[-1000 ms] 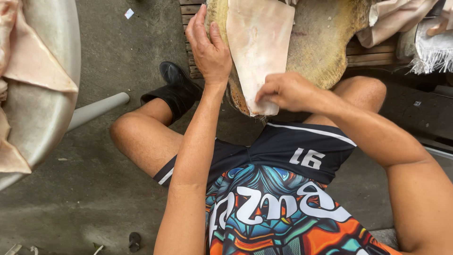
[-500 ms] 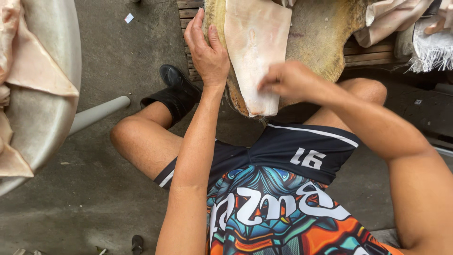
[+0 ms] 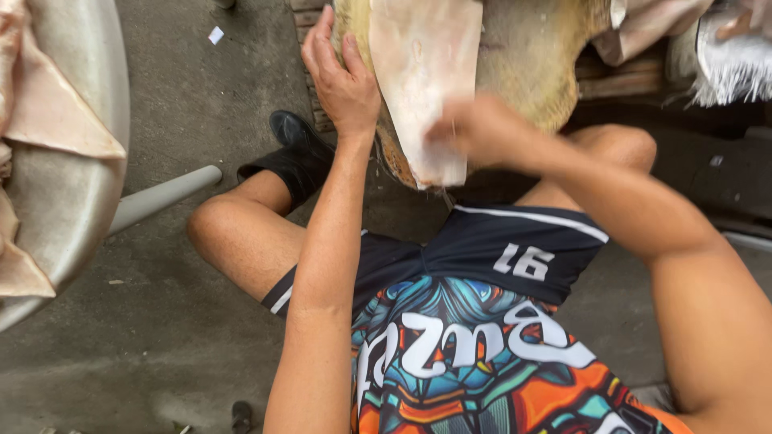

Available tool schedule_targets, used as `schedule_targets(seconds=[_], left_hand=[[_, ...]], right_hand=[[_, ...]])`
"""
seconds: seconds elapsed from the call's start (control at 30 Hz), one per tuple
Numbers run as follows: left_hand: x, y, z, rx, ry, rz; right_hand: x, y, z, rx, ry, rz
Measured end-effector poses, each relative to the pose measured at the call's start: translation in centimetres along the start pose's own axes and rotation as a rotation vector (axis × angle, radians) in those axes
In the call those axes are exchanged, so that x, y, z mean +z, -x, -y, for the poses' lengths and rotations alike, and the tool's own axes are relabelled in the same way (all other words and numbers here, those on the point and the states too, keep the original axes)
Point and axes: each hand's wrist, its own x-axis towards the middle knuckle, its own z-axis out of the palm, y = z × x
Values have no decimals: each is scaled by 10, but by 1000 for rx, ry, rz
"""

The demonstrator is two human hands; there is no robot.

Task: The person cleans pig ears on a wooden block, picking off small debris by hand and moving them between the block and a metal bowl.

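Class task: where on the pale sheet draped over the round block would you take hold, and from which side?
Probably the narrow lower end of the pale sheet, from the person's side: it overhangs the round block edge, so a pinch fits. The rest lies flat.

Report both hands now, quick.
Left hand: open, pressed flat on the round block's edge beside the pale sheet.
Right hand: blurred on the sheet's lower end; grip cannot be told.

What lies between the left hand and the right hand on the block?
In the head view, the pale flat sheet lies between the left hand and the blurred right hand, on the round block.
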Motion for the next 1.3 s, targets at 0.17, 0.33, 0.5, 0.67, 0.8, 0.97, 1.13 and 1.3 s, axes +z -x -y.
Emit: schedule_targets(seconds=[0.17,0.33,0.5,0.67,0.8,0.97,1.13,1.3], left_hand=[[0,-1,-1,0,-24,16],[2,-3,4,-28,11,14],[5,0,10,-2,-10,-5],[2,-1,7,25,23,-2],[3,-3,9,24,8,-32],[7,-1,15,23,-4,-25],[7,-3,13,74,-5,-30],[5,-5,8,51,4,-41]], right_hand=[[-24,-90,-18,119,-279,-261],[10,-25,15,39,-17,24],[5,-8,-13,-94,-1,-44],[-30,-52,-11,277,-103,-208],[3,15,14,-32,43,-43],[22,50,1,-33,81,-110],[22,42,7,60,-121,-207],[43,71,12,-1,-44,-229]])
